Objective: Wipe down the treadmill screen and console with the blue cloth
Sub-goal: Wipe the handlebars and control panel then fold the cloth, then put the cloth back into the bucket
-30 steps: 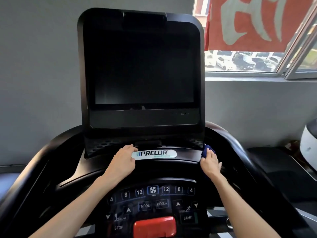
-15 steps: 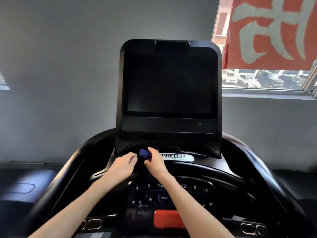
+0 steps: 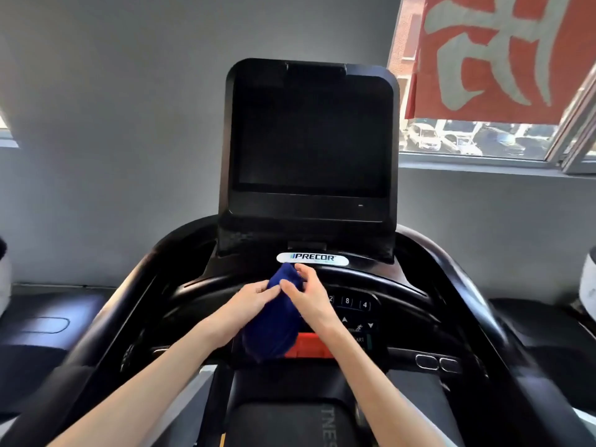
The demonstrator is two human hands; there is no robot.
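Your L hand (image 3: pixel 246 303) & R hand (image 3: pixel 311 300) both pinch the blue cloth (image 3: pixel 274 329) at its top, fingers (image 3: pixel 269 289) nearly meeting, so it hangs bunched below them over the console (image 3: pixel 356 304), prob. to refold a fresh face; screen (image 3: pixel 309 137) stands above, not touched.

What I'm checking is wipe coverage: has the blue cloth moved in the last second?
Yes. The blue cloth went from right of the PRECOR badge leftward, now hanging below it.
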